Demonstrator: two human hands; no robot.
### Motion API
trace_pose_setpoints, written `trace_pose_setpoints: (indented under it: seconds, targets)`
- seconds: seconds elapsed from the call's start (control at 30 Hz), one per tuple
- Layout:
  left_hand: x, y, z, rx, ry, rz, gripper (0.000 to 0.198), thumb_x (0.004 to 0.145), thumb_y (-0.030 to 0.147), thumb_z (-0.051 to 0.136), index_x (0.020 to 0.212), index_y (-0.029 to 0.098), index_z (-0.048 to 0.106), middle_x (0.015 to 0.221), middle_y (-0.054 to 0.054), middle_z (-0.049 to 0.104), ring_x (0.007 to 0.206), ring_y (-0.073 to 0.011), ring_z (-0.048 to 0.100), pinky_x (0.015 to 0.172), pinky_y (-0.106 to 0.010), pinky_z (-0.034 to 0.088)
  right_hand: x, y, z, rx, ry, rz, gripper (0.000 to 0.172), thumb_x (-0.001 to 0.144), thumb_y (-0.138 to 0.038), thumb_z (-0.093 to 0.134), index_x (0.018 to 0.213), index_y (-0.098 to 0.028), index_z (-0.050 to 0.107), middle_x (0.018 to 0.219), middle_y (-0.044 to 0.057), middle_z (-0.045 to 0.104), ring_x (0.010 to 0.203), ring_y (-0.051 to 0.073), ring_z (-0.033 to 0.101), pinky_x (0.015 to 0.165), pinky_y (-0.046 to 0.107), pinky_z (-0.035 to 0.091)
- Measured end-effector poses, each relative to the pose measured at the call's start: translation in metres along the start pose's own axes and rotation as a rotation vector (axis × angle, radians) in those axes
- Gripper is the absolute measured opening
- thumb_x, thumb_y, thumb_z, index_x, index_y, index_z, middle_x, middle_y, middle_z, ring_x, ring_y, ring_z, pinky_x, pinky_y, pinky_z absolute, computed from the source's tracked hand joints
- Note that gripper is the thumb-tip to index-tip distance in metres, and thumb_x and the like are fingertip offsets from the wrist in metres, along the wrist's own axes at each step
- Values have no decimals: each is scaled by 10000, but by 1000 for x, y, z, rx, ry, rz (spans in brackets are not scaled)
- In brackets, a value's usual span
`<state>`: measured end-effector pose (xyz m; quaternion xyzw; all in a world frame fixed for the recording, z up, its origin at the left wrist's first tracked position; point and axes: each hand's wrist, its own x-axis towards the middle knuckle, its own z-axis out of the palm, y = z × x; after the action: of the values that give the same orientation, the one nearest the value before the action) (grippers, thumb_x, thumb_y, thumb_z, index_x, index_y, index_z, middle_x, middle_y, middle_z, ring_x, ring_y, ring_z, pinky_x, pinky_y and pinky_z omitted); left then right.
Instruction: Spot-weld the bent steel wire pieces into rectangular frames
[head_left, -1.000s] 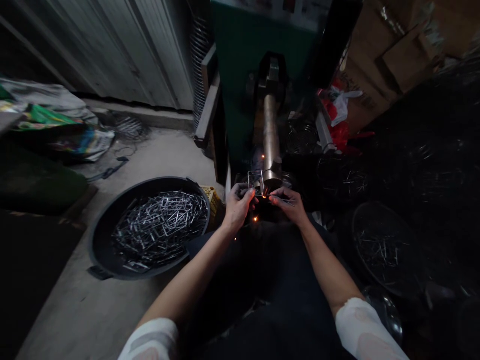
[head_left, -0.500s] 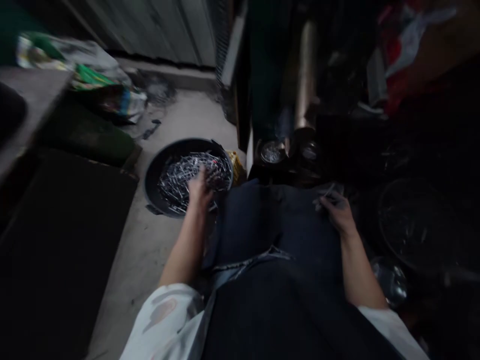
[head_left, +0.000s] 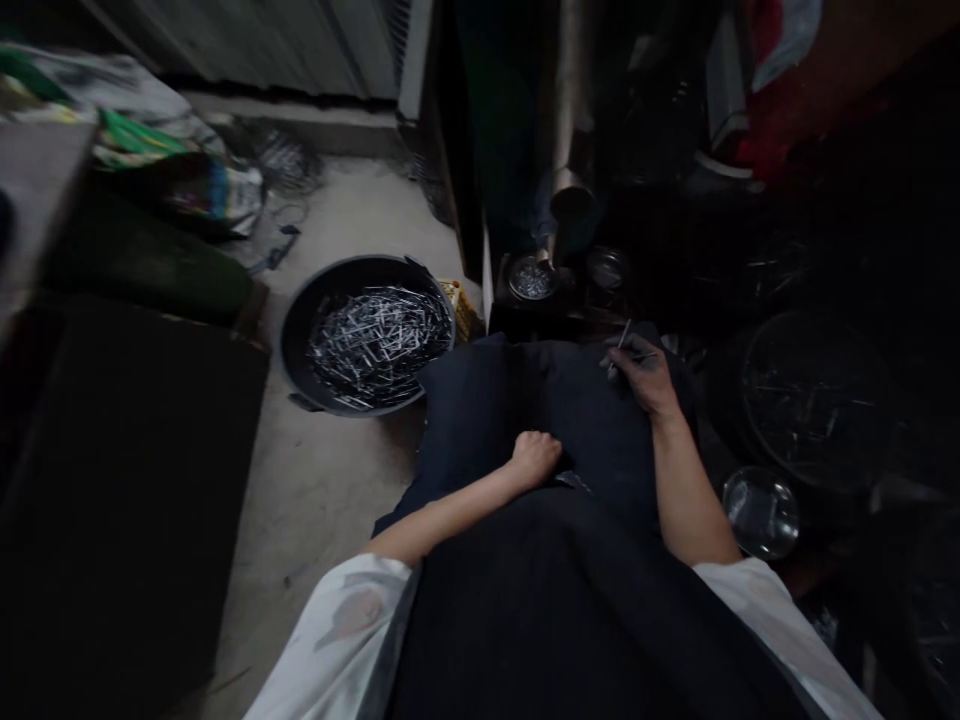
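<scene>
My right hand (head_left: 639, 376) pinches several thin steel wires (head_left: 622, 345) above my dark trousers (head_left: 480, 420). My left hand (head_left: 535, 458) rests curled on my lap, and whatever its fingers may hold is hidden. To the left of my lap, a round black basin (head_left: 292, 340) is heaped with short steel wires (head_left: 375, 342). It stands on the concrete floor (head_left: 315, 480), out of reach of neither hand's touch at this moment. Ahead, a metal electrode column (head_left: 570, 120) of a dark green machine rises above a small round dish of wire bits (head_left: 532, 280).
A second dark round basin (head_left: 814, 400) with scattered wires sits to my right, and a glass jar (head_left: 761, 512) stands near my right elbow. Bundled plastic bags (head_left: 180, 185) lie by the far wall. Red and white bags (head_left: 772, 90) lie at upper right.
The sparks and wire frame at the electrode are gone from view. My left hand has moved from the basin to my lap. My head has tilted further down.
</scene>
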<state>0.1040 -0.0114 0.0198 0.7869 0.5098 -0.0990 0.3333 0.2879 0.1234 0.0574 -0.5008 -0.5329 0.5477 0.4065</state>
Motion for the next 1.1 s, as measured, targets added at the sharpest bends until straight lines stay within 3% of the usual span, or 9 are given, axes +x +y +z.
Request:
trace_pose_setpoints:
  seconds: [0.13, 0.23, 0.33, 0.47, 0.57, 0.63, 0.77, 1.1]
  targets:
    - [-4, -1, 2, 4, 20, -68, 175, 901, 112, 539, 911, 117, 713, 914, -161, 735, 866, -267, 731, 710, -322, 521, -3, -2, -2, -32, -19, 5, 299, 806, -411, 789, 974, -176, 712, 729, 0, 721, 546, 92, 603, 535, 197, 466]
    - [-17, -4, -11, -2, 91, -93, 204, 909, 255, 579, 1055, 141, 664, 1024, -151, 725, 937, -280, 715, 740, -334, 525, -5, -6, -6, -37, 0, 1, 315, 815, -422, 771, 1002, -174, 716, 756, 12, 728, 563, 97, 606, 558, 212, 482]
    - [-26, -17, -38, -55, 253, -173, 245, 951, 304, 501, 1137, 177, 598, 1017, -131, 717, 914, -272, 704, 731, -329, 504, -6, -7, -7, -38, 9, 1, 384, 822, -425, 761, 1105, -173, 704, 780, 14, 734, 568, 101, 605, 569, 225, 490]
    - [-27, -51, -77, -319, 544, -393, 207, 991, 305, 396, 1059, 195, 558, 754, -71, 672, 672, -237, 657, 639, -308, 438, -7, -7, 2, -47, 51, -39, 475, 794, -407, 804, 1190, -204, 637, 667, -52, 680, 490, 96, 557, 511, 211, 456]
    - [-21, -73, -94, -595, 754, -335, 171, 960, 351, 444, 944, 212, 544, 750, -42, 655, 680, -206, 628, 659, -294, 438, -10, -15, 18, -110, -1, -143, 308, 841, -397, 777, 1069, -217, 675, 710, -37, 692, 578, 116, 632, 589, 228, 513]
    - [-15, -80, -99, -739, 822, -266, 170, 906, 380, 526, 912, 212, 549, 802, -38, 672, 733, -197, 625, 690, -290, 456, -11, -25, 30, -168, -145, -224, 225, 883, -389, 746, 1027, -218, 720, 872, 13, 748, 796, 161, 719, 765, 278, 567]
    - [-3, -76, -101, -946, 832, -163, 243, 839, 395, 628, 965, 194, 577, 880, -34, 683, 795, -185, 623, 728, -286, 486, -6, -39, 45, -254, -388, -366, 424, 851, -373, 800, 1249, -261, 701, 1214, 49, 741, 1143, 228, 696, 1028, 359, 525]
    - [6, -59, -111, -1386, 775, -44, 381, 833, 440, 722, 1056, 172, 568, 776, 18, 622, 559, -105, 563, 526, -221, 495, 9, -32, 49, -365, -361, -451, 403, 902, -339, 748, 1299, -303, 681, 1232, 34, 740, 1134, 212, 710, 1029, 355, 543]
